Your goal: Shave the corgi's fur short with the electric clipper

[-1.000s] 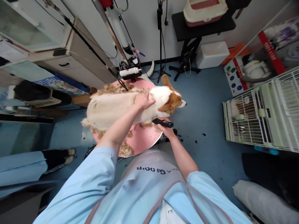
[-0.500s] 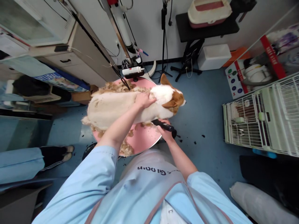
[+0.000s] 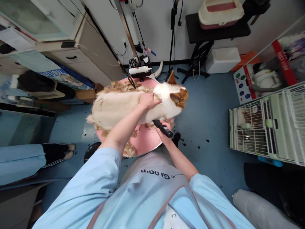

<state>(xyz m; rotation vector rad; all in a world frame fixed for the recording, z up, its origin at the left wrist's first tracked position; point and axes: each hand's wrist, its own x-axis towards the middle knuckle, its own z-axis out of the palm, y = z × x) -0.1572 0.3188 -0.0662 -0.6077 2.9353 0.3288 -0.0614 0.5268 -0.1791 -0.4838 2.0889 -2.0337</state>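
Observation:
A dog [image 3: 114, 106] with a close-shorn cream back, a white neck and a brown-and-white head faces right on a round pink grooming table [image 3: 149, 140]. My left hand [image 3: 149, 101] grips it at the base of the neck, thumb toward the head. In my right hand [image 3: 164, 130] is a black hair clipper [image 3: 163, 128], its head end against the dog's near side by the shoulder or chest. My fingers around the clipper are partly hidden. Cut fur [image 3: 130, 149] lies in clumps on the table's near edge, and more fur lies along the far side.
Behind the table stands a post with a holder carrying a white bottle [image 3: 140, 70]. A wire cage [image 3: 252, 124] is at the right, a black side table [image 3: 214, 35] with a litter box at the back. Another person's legs [image 3: 56, 154] show at the left. Dark bits dot the floor.
The clipper and my right hand have shifted slightly left and upward along the dog's near side. The dog's head has turned a little away. My left hand keeps its place on the neck.

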